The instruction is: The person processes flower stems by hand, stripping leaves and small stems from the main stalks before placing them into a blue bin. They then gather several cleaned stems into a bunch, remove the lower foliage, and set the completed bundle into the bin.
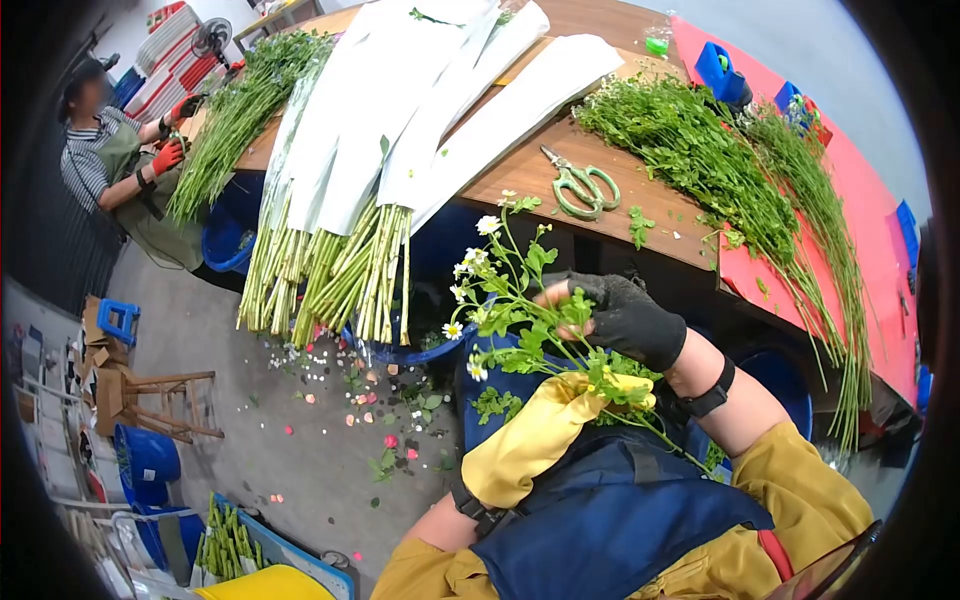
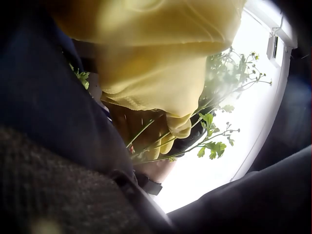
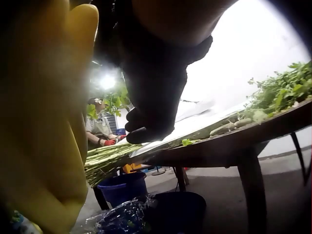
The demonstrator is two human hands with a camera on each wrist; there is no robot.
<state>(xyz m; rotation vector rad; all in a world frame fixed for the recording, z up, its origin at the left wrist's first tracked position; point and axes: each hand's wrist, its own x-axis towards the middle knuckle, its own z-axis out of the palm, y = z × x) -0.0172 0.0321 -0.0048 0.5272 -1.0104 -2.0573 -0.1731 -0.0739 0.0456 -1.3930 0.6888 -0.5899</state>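
In the head view a leafy bunch of small white daisy-like flowers (image 1: 520,285) is held above the lap. The left hand (image 1: 545,425), in a yellow glove, grips its stems, which stick out below toward the right sleeve. The right hand (image 1: 625,315), in a black glove with bare fingertips, is at the upper leaves, its thumb and fingers bent around them. In the left wrist view the yellow glove (image 2: 161,78) covers much of the picture, with stems (image 2: 161,141) passing by its fingertips. The black glove (image 3: 153,92) hangs dark in the right wrist view.
White-wrapped bundles (image 1: 370,110) lie on the wooden table (image 1: 500,180), stems overhanging its edge. Green-handled scissors (image 1: 582,187) and loose greenery (image 1: 690,150) lie to the right. Blue buckets (image 1: 235,235) stand below. Another person (image 1: 130,170) works at the far left. Petals and a wooden stool (image 1: 165,400) are on the floor.
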